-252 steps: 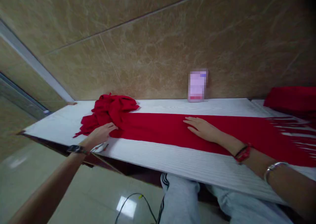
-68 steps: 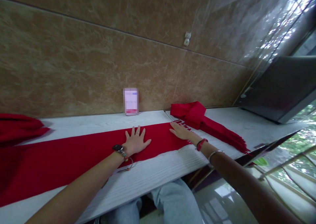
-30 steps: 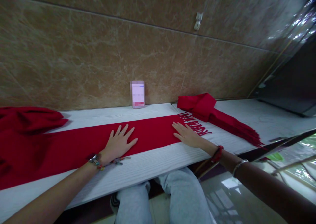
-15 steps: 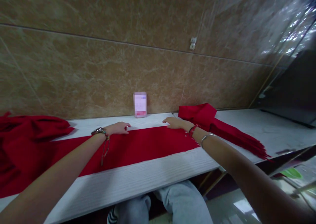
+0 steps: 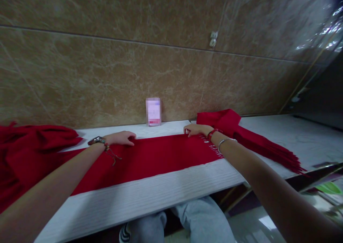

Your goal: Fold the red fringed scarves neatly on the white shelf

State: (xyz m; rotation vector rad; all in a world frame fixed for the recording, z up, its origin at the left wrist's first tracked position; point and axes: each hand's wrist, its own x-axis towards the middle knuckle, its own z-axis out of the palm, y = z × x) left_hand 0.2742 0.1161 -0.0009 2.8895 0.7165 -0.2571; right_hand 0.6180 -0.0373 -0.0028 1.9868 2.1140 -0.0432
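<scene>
A red scarf (image 5: 160, 153) lies stretched along the white tabletop, its white-tipped fringe at the right end. My left hand (image 5: 123, 138) is at the scarf's far edge, fingers curled over it and thumb resting on the cloth. Close to the fringed end, my right hand (image 5: 195, 129) pinches the same far edge between thumb and bent fingers. The scarf's left part runs under my left forearm towards a bunched heap of red cloth (image 5: 40, 139).
Another red scarf (image 5: 257, 139), folded and fringed, lies to the right beyond my right forearm. A phone with a blurred screen (image 5: 153, 111) leans against the brown marbled wall (image 5: 107, 75). The white table (image 5: 150, 191) has its front edge above my knees. A dark object (image 5: 321, 100) stands far right.
My left hand has shifted slightly left along the scarf's edge. My right hand has moved a little right, its fingers curling in, and more fringe shows. The view has also shifted slightly.
</scene>
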